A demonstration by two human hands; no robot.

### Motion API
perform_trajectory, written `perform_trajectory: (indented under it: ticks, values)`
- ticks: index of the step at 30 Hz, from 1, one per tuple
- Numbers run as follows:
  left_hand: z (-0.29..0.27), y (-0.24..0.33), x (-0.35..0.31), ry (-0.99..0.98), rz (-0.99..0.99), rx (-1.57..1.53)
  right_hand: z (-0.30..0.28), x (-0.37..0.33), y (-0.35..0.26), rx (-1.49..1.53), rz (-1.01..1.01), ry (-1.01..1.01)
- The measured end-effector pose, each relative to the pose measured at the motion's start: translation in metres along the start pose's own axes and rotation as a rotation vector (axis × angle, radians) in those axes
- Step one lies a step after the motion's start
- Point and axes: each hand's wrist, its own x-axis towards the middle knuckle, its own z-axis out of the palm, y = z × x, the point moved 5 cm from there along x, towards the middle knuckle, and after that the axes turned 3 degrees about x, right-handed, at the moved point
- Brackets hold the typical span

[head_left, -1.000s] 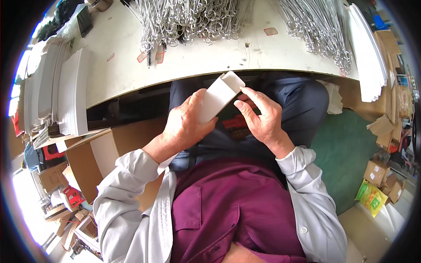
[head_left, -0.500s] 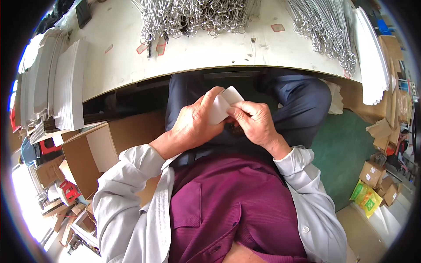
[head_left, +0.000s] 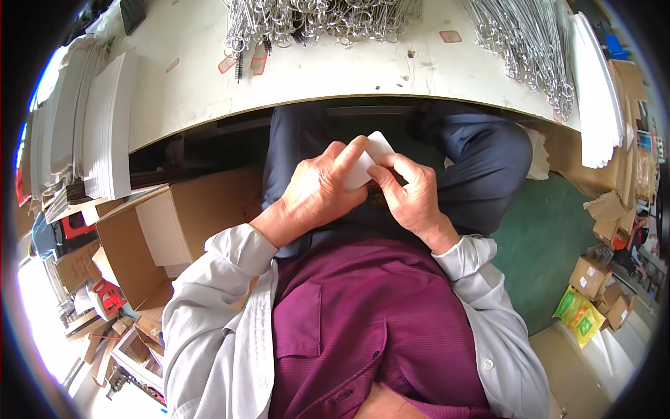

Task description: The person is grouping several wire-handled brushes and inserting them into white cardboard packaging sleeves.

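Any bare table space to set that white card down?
Free: the pale table front strip, between the white sheet stacks at left and the wire bundle at right. Crowded: far edge under the wire ring pile, and right end with more white sheets. Both hands, left hand and right hand, hold the card below the table edge.

The single head view looks steeply down, close over the person's lap and the table edge [head_left: 391, 98].

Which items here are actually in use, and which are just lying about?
In use:
- white card, pinched between left hand and right hand over the lap

Lying about:
- wire hook piles on the table
- white sheet stacks
- open cardboard box
- small boxes on the floor
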Motion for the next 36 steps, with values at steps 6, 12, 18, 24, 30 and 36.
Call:
perform_trajectory:
  ticks: [6, 12, 18, 24, 30, 36]
  values:
    - [0.007, 0.0, -0.004, -0.07, -0.032, 0.031, 0.005, -0.013, 0.011, 0.374, 0.161, 0.228]
    - [0.018, -0.008, -0.015, -0.078, -0.074, -0.1, 0.009, -0.011, -0.004, -0.094, -0.11, 0.129]
    - [0.015, -0.004, -0.02, -0.005, -0.126, -0.16, 0.008, -0.009, 0.014, 0.238, 0.339, 0.046]
    - [0.021, -0.012, -0.023, 0.042, -0.196, -0.092, 0.021, -0.006, 0.017, 0.269, 0.314, 0.083]
    - [0.026, -0.011, -0.028, 0.071, -0.173, -0.032, 0.016, -0.011, 0.033, 0.433, 0.506, 0.104]
    - [0.028, -0.012, -0.03, 0.067, -0.166, -0.053, 0.018, -0.009, 0.019, 0.268, 0.286, 0.209]
